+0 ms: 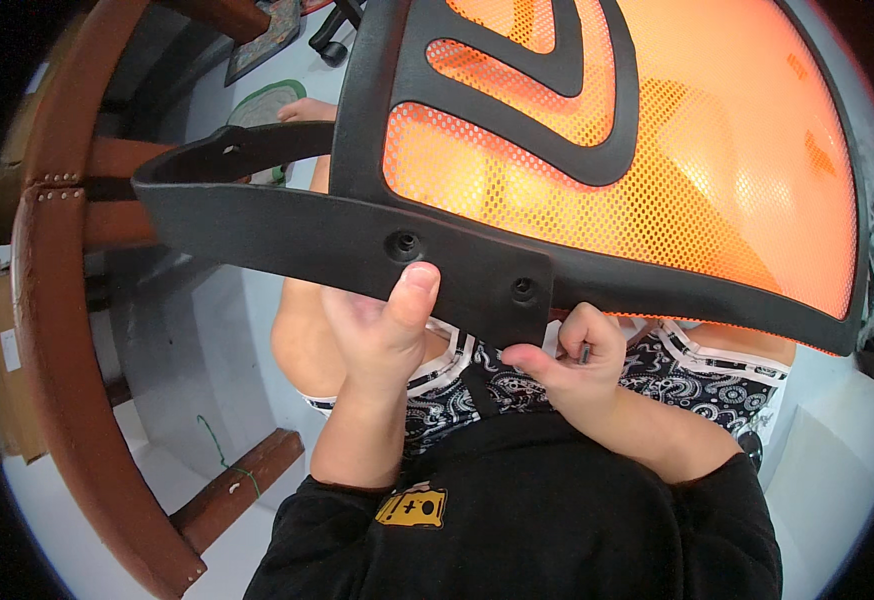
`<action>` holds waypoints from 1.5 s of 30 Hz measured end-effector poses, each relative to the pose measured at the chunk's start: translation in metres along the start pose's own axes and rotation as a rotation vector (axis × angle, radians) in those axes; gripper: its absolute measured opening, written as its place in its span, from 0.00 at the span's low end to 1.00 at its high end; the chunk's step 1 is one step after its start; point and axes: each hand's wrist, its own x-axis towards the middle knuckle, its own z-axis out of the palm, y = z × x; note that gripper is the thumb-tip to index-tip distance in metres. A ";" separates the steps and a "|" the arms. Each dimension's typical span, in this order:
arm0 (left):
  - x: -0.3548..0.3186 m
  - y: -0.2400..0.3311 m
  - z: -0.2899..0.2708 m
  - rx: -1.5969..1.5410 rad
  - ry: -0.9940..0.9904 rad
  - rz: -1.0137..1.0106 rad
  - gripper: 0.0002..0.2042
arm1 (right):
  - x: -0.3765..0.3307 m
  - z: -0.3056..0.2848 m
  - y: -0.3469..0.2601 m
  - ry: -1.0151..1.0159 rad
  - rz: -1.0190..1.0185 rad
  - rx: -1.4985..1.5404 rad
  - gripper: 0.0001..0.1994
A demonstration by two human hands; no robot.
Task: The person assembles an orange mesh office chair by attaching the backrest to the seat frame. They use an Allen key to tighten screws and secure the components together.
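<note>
A chair backrest with orange mesh (757, 180) and a black plastic frame lies tilted across my lap. A curved black armrest (257, 215) overlaps the lower side of that frame, with two round screw holes in its flat end. My left hand (377, 325) grips this flat end, thumb on its face just below one hole and fingers hidden behind. My right hand (582, 350) is curled beside the armrest's end, its thumb pointing at the edge. Between its fingers shows the tip of a small dark metal piece (584, 353); most of it is hidden.
Brown wooden furniture with a thick upright post (62, 330) stands at the left, its low crossbar (242, 490) carrying a green string. Beyond the armrest are a grey-green mat (269, 102) and a black caster wheel (333, 53). Cardboard boxes (2, 350) sit at the far left.
</note>
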 end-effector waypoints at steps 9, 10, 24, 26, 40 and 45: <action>0.003 0.001 0.000 0.000 -0.028 -0.004 0.19 | 0.001 0.000 -0.004 0.001 0.031 0.018 0.26; 0.004 0.002 0.002 0.003 -0.032 0.007 0.19 | 0.000 0.000 -0.003 -0.003 0.043 0.046 0.25; 0.002 0.002 -0.001 0.077 0.005 -0.020 0.19 | 0.001 -0.001 -0.008 0.028 0.126 0.198 0.25; 0.003 0.002 -0.005 0.086 -0.024 -0.017 0.19 | 0.001 -0.001 -0.010 0.030 0.146 0.191 0.25; 0.003 0.003 -0.003 0.079 -0.062 -0.018 0.20 | -0.003 -0.002 -0.014 0.047 0.193 0.191 0.26; -0.002 0.004 -0.003 0.109 -0.070 -0.028 0.22 | -0.012 -0.004 -0.015 0.038 0.228 0.140 0.25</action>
